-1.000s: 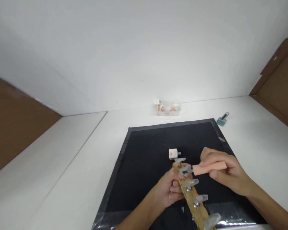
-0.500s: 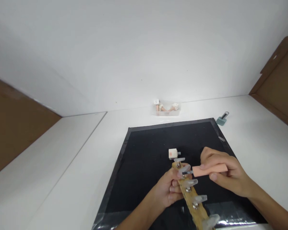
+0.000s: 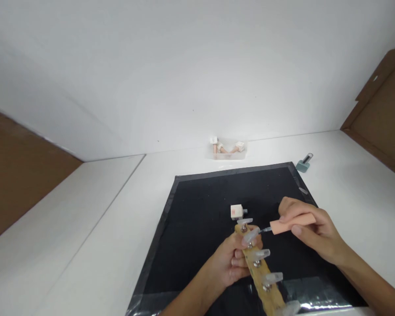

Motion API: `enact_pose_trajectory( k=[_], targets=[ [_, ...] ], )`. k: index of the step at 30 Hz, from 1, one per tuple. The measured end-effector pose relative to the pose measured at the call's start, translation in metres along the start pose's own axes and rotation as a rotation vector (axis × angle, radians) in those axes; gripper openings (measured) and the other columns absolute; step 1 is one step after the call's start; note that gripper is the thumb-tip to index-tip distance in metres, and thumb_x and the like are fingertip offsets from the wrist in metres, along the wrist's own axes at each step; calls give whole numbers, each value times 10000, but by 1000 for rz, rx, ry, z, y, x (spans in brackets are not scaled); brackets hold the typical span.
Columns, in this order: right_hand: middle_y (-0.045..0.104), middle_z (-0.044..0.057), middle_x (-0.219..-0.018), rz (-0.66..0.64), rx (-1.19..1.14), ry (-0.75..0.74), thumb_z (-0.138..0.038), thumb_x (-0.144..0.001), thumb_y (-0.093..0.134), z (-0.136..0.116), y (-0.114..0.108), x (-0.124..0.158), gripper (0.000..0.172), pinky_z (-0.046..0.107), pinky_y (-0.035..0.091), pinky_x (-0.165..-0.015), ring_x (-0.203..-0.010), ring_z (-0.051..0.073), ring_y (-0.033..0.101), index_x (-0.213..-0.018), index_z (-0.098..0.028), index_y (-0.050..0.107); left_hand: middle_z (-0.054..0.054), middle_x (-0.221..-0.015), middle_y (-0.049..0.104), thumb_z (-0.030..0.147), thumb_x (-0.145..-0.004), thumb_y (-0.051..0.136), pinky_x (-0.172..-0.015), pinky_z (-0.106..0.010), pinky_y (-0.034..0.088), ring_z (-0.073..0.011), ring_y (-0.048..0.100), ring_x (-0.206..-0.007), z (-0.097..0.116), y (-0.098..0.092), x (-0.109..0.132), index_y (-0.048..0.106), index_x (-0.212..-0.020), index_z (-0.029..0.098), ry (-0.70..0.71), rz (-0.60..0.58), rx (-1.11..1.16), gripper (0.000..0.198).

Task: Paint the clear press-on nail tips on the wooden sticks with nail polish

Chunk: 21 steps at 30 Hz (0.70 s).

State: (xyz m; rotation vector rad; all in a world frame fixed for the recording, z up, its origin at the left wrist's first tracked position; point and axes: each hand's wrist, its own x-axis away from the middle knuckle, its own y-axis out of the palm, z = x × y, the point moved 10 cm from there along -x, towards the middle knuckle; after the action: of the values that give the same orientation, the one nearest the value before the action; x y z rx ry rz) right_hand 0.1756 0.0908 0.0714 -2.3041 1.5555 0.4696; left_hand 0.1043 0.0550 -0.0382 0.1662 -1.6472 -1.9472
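My left hand (image 3: 232, 259) is closed around the far end of a yellowish nail display strip (image 3: 261, 285). Several clear false nails stand on small metal mounts along it. The thumb rests by the second false nail (image 3: 251, 236) from the far end. Between the thumb and fingers of my right hand (image 3: 311, 224) is a nail polish brush (image 3: 291, 223) with a peach handle. Its bristle tip is at the right end of that second nail. A white nail polish bottle (image 3: 236, 212) with its neck uncapped lies just beyond the strip.
A black mat (image 3: 197, 210) with taped edges lies under my hands. Behind it stands a clear tray (image 3: 230, 155) holding several small bottles. A teal-based bottle-like item (image 3: 303, 165) and a loose false nail (image 3: 303, 191) are at the right. Brown panels (image 3: 23, 175) flank the white table.
My right hand has drawn the brush rightward and slightly up, from over the second nail to its right end. That nail is now more tilted. The left hand keeps its grip.
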Motion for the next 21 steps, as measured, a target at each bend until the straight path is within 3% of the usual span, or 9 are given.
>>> enact_pose_trajectory(
  k=[6, 21],
  targets=[
    [564, -1, -715, -6, -30, 32, -314, -910, 537, 6, 0, 3, 133, 276, 391, -597, -667, 147, 504, -961, -282, 655, 116, -353, 328, 169, -492, 777, -239, -91, 0, 55, 81, -265, 1, -6, 2, 444, -532, 140, 18, 57, -12, 336],
    [565, 13, -712, 49, -103, 98, -328, -887, 565, 22, -7, 8, 116, 288, 383, -572, -657, 165, 501, -917, -272, 661, 116, -362, 299, 234, -503, 796, -238, -112, 12, 33, 73, -274, -2, -11, 2, 450, -557, 153, 20, 55, -95, 359]
  ],
)
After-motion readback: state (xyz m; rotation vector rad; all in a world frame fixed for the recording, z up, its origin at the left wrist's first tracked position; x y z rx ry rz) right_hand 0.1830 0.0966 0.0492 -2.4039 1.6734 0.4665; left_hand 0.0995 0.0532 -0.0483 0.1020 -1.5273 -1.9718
